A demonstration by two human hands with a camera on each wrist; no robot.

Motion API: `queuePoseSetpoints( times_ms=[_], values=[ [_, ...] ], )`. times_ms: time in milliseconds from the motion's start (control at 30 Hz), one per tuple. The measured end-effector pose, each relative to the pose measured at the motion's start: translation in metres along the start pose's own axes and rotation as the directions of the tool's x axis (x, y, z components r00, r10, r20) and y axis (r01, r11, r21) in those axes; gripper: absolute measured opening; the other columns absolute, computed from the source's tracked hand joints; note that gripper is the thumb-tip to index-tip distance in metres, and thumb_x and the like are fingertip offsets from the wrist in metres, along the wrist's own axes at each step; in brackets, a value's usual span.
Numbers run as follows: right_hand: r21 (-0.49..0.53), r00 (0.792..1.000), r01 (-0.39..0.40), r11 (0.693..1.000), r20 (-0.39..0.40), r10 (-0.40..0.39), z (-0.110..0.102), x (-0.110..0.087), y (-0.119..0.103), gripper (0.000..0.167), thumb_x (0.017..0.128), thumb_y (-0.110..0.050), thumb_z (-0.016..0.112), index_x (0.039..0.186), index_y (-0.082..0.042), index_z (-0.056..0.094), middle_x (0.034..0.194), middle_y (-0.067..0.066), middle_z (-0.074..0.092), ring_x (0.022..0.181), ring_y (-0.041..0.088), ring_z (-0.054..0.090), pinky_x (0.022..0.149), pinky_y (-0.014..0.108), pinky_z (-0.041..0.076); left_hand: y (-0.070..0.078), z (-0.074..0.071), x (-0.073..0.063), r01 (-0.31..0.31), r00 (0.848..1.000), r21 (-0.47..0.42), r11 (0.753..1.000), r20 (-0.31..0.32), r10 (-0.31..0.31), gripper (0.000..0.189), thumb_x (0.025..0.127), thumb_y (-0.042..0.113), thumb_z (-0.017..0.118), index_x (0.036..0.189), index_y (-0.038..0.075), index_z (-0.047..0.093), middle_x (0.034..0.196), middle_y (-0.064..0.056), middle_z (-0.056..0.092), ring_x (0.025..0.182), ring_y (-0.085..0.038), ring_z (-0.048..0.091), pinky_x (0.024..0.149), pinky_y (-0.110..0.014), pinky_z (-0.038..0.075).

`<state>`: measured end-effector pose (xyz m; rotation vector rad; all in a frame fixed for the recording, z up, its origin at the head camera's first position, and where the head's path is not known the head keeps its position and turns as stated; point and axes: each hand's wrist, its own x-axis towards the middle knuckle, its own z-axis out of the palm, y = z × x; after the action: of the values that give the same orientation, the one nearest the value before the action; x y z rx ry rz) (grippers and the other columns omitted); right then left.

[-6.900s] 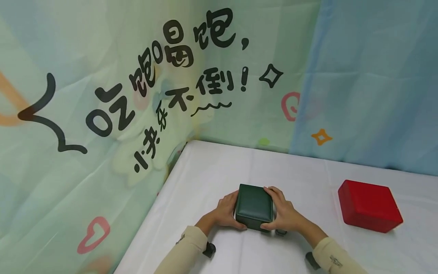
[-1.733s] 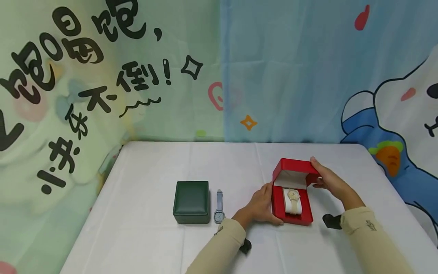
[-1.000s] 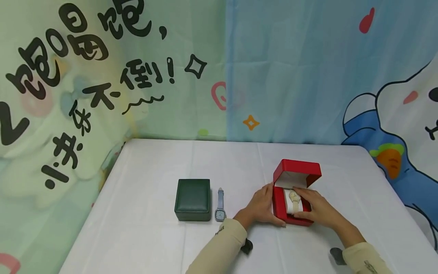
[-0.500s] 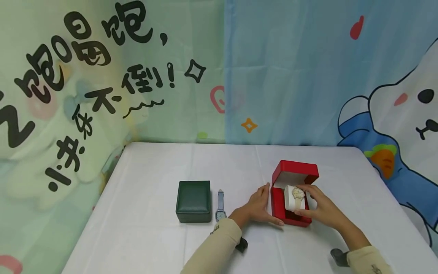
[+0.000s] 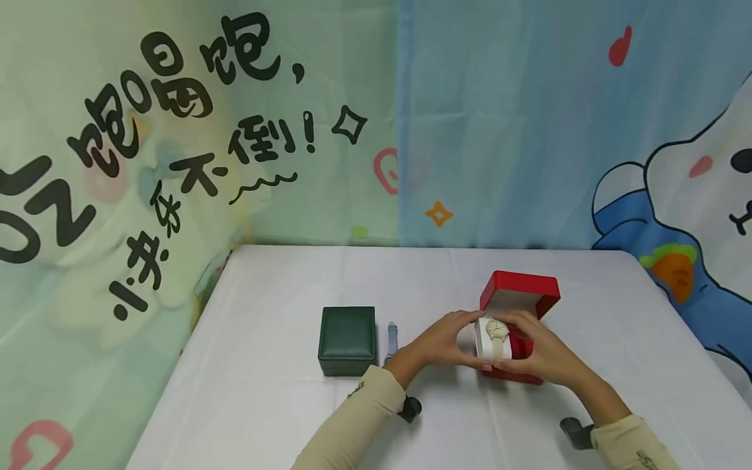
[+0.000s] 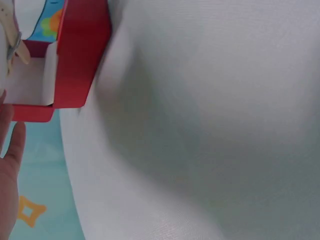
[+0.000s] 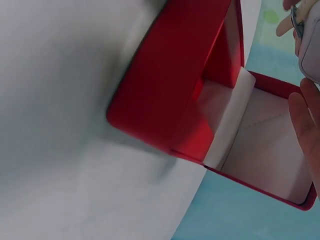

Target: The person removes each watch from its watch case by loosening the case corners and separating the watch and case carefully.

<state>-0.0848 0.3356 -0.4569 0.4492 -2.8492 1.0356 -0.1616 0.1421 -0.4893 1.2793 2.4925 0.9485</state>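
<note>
Both hands hold a white watch cushion (image 5: 483,343) with a cream-strapped wristwatch (image 5: 497,330) around it, over the lower half of a red watch box (image 5: 527,283). My left hand (image 5: 442,341) has its fingers and thumb on the cushion's left side. From the right, my right hand (image 5: 548,351) grips it by top and bottom. The red box stands with its lid raised; in the right wrist view its inner compartment (image 7: 212,102) shows bare. There the cushion (image 7: 312,47) hangs above the box, apart from it. Only part of the watch strap (image 6: 9,27) appears in the left wrist view.
A closed dark green box (image 5: 348,334) sits on the white-clothed table (image 5: 282,307), left of the hands. Beside it lies a blue-strapped watch (image 5: 392,336), partly hidden by the left wrist. Printed curtains (image 5: 499,130) hang behind the table.
The green box was released and the red box's lid was raised. The right hand lifted the cushion with its watch out leftward; the left hand moved from the box's side onto the cushion.
</note>
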Motion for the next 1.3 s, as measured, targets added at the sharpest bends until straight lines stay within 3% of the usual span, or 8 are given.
queuePoseSetpoints(
  times_ms=[200,300,567,733,900,1100,1200,1300],
  values=[
    [0.054,0.991,-0.063,0.997,0.120,0.056,0.002,0.003,0.000,0.088,0.068,-0.031,0.078,0.137,-0.003,0.031,0.132,0.022,0.036,0.113,0.034,0.036,0.080,0.058,0.046,-0.002,0.000,-0.004,-0.025,0.999,0.001,1.000,-0.043,0.025,0.079,0.071,0.036,0.077,0.137,0.013,0.040,0.133,-0.002,0.050,0.120,-0.011,0.047,0.098,-0.019,0.038],
    [0.065,0.981,-0.088,0.994,0.180,0.075,0.003,0.006,0.001,0.096,0.068,-0.035,0.077,0.142,-0.004,0.023,0.136,0.024,0.031,0.115,0.039,0.034,0.081,0.061,0.044,-0.002,-0.001,-0.006,-0.048,0.997,0.014,0.999,-0.058,0.049,0.081,0.071,0.036,0.077,0.138,0.015,0.039,0.134,-0.001,0.049,0.120,-0.012,0.046,0.098,-0.019,0.038],
    [0.067,0.981,-0.076,0.995,0.185,0.062,0.002,0.013,-0.004,0.085,0.071,-0.032,0.076,0.137,-0.001,0.032,0.130,0.022,0.042,0.111,0.036,0.045,0.084,0.055,0.046,-0.002,-0.004,-0.008,-0.065,0.996,0.006,0.998,-0.063,0.065,0.080,0.070,0.036,0.078,0.138,0.017,0.039,0.130,0.000,0.052,0.113,-0.011,0.050,0.091,-0.015,0.041],
    [0.075,0.980,-0.060,0.995,0.194,0.044,0.001,0.016,-0.008,0.083,0.072,-0.029,0.074,0.137,0.000,0.031,0.129,0.022,0.041,0.109,0.033,0.043,0.080,0.049,0.050,-0.003,-0.011,-0.009,-0.097,0.993,-0.009,0.995,-0.068,0.096,0.080,0.069,0.032,0.079,0.137,0.014,0.041,0.127,-0.002,0.054,0.106,-0.011,0.053,0.086,-0.011,0.041],
    [0.090,0.977,-0.066,0.994,0.206,0.047,0.000,0.019,-0.013,0.085,0.071,-0.029,0.074,0.137,-0.001,0.030,0.131,0.023,0.038,0.109,0.034,0.040,0.076,0.048,0.051,-0.003,-0.016,-0.010,-0.059,0.997,-0.076,0.995,-0.043,0.056,0.081,0.070,0.031,0.079,0.139,0.015,0.039,0.127,-0.002,0.053,0.110,-0.015,0.053,0.088,-0.015,0.044],
    [0.135,0.979,-0.072,0.988,0.202,0.044,0.002,0.014,-0.014,0.086,0.071,-0.025,0.073,0.138,-0.002,0.026,0.129,0.020,0.036,0.108,0.031,0.037,0.072,0.033,0.052,-0.004,-0.013,-0.009,-0.051,0.998,-0.166,0.985,-0.039,0.045,0.081,0.070,0.029,0.079,0.139,0.016,0.039,0.126,-0.002,0.054,0.112,-0.014,0.052,0.089,-0.015,0.043],
    [0.162,0.979,-0.091,0.983,0.194,0.058,0.004,0.008,-0.010,0.088,0.073,-0.024,0.074,0.141,-0.005,0.022,0.132,0.018,0.033,0.108,0.022,0.037,0.072,0.024,0.050,-0.002,-0.011,-0.008,-0.047,0.999,-0.213,0.976,-0.020,0.043,0.080,0.070,0.028,0.079,0.138,0.017,0.039,0.127,-0.001,0.054,0.114,-0.012,0.051,0.090,-0.015,0.042],
    [0.207,0.981,-0.094,0.974,0.187,0.055,0.007,0.003,-0.006,0.087,0.075,-0.021,0.074,0.142,-0.007,0.021,0.133,0.015,0.033,0.104,0.006,0.042,0.074,0.021,0.049,0.000,-0.010,-0.008,-0.035,0.999,-0.204,0.978,-0.002,0.036,0.079,0.070,0.029,0.078,0.138,0.017,0.039,0.128,0.001,0.053,0.115,-0.010,0.050,0.091,-0.015,0.042]
  ],
)
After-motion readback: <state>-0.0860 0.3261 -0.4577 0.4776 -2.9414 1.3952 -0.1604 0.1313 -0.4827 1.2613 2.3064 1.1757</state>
